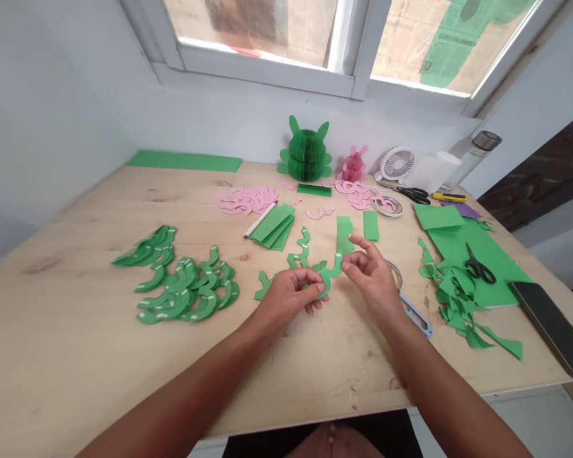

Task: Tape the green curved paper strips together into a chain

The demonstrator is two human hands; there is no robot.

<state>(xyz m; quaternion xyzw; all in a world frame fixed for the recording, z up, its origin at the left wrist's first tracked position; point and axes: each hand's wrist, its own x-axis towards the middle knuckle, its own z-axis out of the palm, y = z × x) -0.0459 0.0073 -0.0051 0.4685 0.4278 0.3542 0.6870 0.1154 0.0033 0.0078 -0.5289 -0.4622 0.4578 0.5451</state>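
Between the thumb and fingers of my left hand (293, 294) is a wavy green paper cutout (325, 284), with a small white strip near its upper end. My right hand (370, 275) meets that end: thumb and a curled finger pinch at its edge, while the index finger sticks up. A pale spot shows on the index fingertip, too small to name. Just beyond lie more green cutouts (305, 238) with white strips and a green paper strip (344, 230). Under my right wrist, a tape roll (395, 275) and a blue cutter (416, 316) are partly covered.
Piled green cutouts (186, 289) lie left. Behind are pink cutouts (251, 199), a marker (260, 220), folded green paper (275, 228), a green honeycomb figure (307, 156) and a pink one (353, 165). Rightward lie green scraps (456, 299), scissors (480, 266) and a phone (554, 327).
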